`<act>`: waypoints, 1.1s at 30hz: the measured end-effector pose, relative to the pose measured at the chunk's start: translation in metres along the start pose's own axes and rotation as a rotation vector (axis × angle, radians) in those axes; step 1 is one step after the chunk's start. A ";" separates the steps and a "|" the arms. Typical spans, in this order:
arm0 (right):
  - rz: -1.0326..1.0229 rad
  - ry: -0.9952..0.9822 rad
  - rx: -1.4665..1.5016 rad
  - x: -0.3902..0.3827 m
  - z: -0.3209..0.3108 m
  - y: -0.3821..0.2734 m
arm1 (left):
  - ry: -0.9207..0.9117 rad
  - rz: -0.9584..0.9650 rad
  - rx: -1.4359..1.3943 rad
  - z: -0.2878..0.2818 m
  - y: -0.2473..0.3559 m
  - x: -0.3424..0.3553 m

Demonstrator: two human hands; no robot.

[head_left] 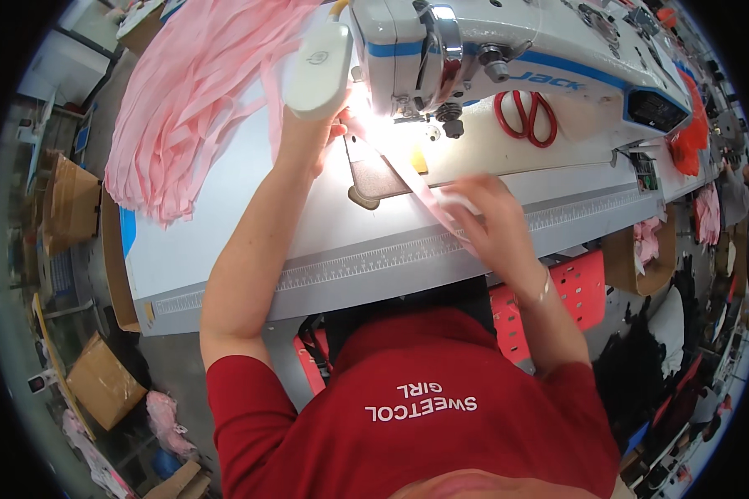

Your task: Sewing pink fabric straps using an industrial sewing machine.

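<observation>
A pale pink fabric strip (414, 185) runs slantwise from the brightly lit needle area of a white and blue sewing machine (508, 50) toward me. My right hand (493, 220) has its fingers closed on the near end of this strip, just above the table's front edge; the fingertips are slightly blurred. My left hand (314, 141) is at the strip's far end, left of the needle. A white oval lamp head (319, 71) and the glare hide most of its fingers, so its grip does not show.
Many loose pink strips (200, 108) are heaped at the table's left. Red-handled scissors (526, 119) lie under the machine arm. A printed ruler (374, 259) follows the front edge. Cardboard boxes (108, 378) stand on the floor at left; another box (641, 258) stands at right.
</observation>
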State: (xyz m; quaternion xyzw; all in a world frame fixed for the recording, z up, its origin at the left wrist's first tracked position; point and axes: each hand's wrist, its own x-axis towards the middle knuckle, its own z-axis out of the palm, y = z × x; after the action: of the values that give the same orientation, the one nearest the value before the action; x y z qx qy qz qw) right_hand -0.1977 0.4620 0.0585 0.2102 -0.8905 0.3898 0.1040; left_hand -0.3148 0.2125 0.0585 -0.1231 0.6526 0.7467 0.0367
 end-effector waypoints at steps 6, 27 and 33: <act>0.074 -0.061 0.044 0.060 0.039 0.002 | 0.004 -0.010 -0.029 0.001 -0.003 -0.005; -0.005 -0.112 0.231 0.066 0.048 -0.016 | -0.285 -0.085 0.272 -0.014 -0.006 -0.044; -0.080 -0.086 0.186 0.064 0.053 -0.013 | -0.315 -0.121 0.200 -0.013 -0.014 -0.048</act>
State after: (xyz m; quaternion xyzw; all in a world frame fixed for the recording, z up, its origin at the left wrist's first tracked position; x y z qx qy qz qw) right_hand -0.2495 0.3962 0.0538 0.2710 -0.8449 0.4571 0.0611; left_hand -0.2639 0.2071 0.0544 -0.0395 0.7012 0.6845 0.1955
